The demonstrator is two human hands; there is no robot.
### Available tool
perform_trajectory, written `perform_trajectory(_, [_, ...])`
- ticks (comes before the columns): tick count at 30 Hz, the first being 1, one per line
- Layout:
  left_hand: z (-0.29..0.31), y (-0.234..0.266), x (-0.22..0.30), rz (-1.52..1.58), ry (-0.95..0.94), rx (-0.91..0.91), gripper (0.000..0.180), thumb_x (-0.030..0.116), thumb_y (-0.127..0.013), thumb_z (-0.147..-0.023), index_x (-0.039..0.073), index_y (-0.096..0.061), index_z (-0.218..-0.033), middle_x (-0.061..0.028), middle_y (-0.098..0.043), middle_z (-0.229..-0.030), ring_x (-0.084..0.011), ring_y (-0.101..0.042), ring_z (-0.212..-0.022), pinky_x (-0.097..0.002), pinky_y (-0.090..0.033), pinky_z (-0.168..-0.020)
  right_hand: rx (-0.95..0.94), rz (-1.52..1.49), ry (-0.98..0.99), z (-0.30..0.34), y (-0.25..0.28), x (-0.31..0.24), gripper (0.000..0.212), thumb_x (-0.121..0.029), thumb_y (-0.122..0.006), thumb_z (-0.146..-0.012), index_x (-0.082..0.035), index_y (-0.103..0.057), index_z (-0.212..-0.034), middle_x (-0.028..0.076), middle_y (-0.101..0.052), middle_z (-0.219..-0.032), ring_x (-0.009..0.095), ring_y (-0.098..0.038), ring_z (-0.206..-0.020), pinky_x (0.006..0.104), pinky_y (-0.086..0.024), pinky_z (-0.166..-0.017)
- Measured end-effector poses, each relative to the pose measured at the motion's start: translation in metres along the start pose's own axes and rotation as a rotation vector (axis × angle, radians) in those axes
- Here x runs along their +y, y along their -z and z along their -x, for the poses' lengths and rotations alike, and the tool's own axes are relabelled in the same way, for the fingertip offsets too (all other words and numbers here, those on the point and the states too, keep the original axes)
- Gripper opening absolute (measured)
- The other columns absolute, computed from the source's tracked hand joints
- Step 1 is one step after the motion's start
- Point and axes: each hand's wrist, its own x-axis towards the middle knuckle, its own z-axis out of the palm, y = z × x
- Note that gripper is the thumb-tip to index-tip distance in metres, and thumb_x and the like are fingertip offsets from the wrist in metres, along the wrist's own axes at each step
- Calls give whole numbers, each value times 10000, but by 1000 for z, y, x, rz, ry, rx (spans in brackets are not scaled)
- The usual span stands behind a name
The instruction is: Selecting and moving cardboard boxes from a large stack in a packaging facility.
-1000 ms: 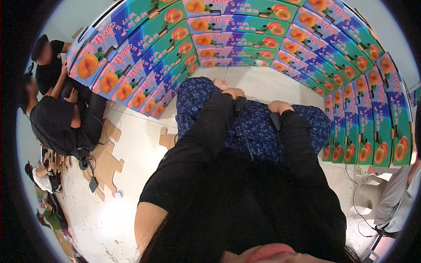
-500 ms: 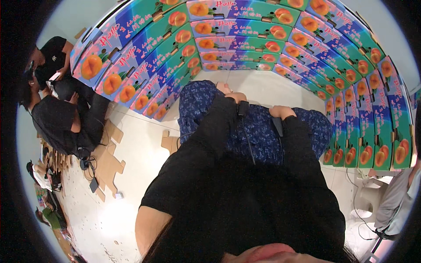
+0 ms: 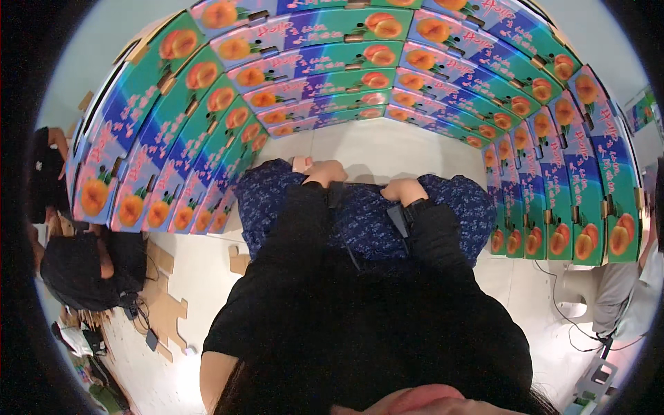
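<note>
My left hand (image 3: pixel 326 171) lies at the far edge of dark blue floral cloth (image 3: pixel 370 225) over my lap, knuckles up and fingers curled. A short way to its right, my right hand (image 3: pixel 405 189) is also closed, resting at the same edge of the cloth. The fingertips of both point down out of sight, so whatever is in them is hidden. A black strapped device sits at each wrist, one on the left (image 3: pixel 335 196) and one on the right (image 3: pixel 400 220). A small pinkish shape (image 3: pixel 302 164) shows just left of my left hand; I cannot tell what it is.
Stacked fruit-printed cartons (image 3: pixel 315 66) curve around the front and both sides. Two people in black (image 3: pixel 86 273) are at the left, near flattened brown cardboard (image 3: pixel 166 311). To the right are a pale stool (image 3: pixel 577 287), cables and a person in grey trousers (image 3: pixel 615 297).
The view has turned left, so the front cartons and both my hands sit farther left. My hands have come a little lower in the picture and stay closed near the cloth edge.
</note>
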Motion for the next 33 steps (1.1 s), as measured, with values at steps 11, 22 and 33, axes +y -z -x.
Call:
perform_trajectory(11, [-11,-28,13,-57,-218,-144,517,428,-563,-813,69,-628,-1179,-196,-599,-1200,-367,-560,-1113,-433,-436,-944,-85,68,-97,-28,-2,-18,505,-444,-478,-870,-92,-626,-1201,161,-536,-1313,327,-511,-1213,392,-395,-1012])
perform_trajectory(22, [0,-15,28,-38,-276,-204,538,455,-543,-851,99,-559,-1255,-210,-589,-1204,-384,-549,-1120,-444,-435,-942,-125,117,-95,-34,-1,-20,489,-444,-432,-907,-133,-612,-1238,119,-544,-1324,310,-523,-1205,438,-386,-1012])
perform_trajectory(33, [-4,-23,27,-14,-205,-190,526,406,-593,-834,87,-567,-1251,-197,-592,-1214,-365,-560,-1112,-439,-451,-913,-162,106,-99,-39,-5,-19,490,-447,-431,-911,-121,-620,-1224,131,-548,-1317,322,-526,-1198,463,-382,-1008])
